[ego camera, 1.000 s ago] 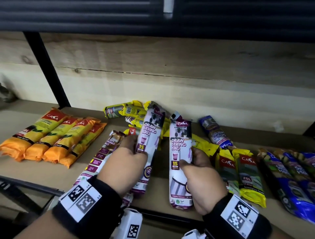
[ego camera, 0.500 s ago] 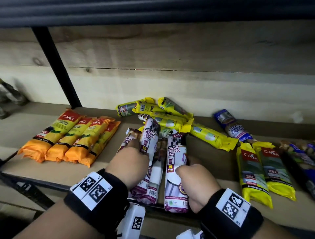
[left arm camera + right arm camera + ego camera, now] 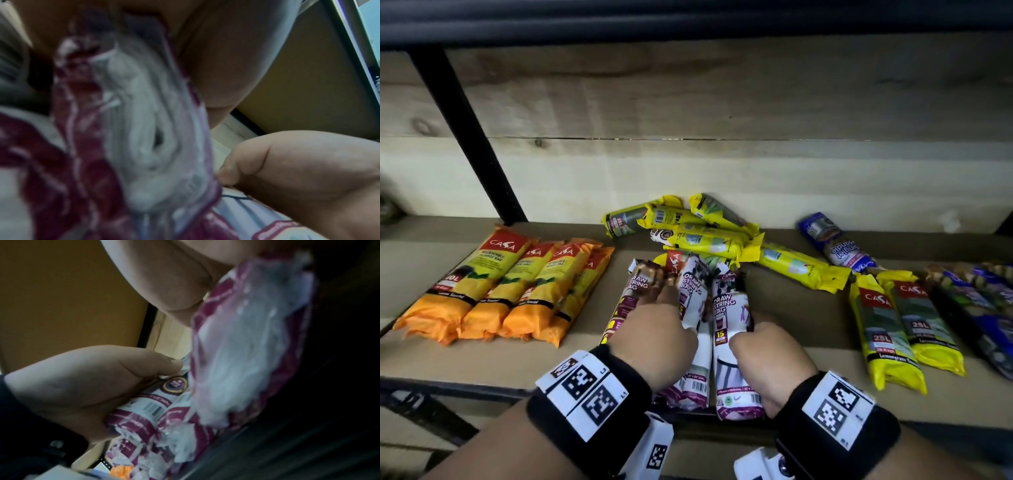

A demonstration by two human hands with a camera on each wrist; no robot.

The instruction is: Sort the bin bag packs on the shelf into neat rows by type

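Viewing head camera: my left hand (image 3: 654, 337) grips one drawstring pack (image 3: 693, 294), my right hand (image 3: 770, 356) grips another (image 3: 732, 329), both at the shelf (image 3: 801, 318) front, centre. Left wrist: fingers curl round a blurred pack end (image 3: 148, 129). Right wrist: thumb (image 3: 115, 369) presses its pack (image 3: 246, 353).

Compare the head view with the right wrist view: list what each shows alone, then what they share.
Head only: the orange packs in a neat row, the jumbled yellow packs, the blue packs, and the left hand.
Right wrist only: the rolled end of the gripped pack, close up and blurred, and barcodes on neighbouring packs.
Both: the right hand gripping a white drawstring pack.
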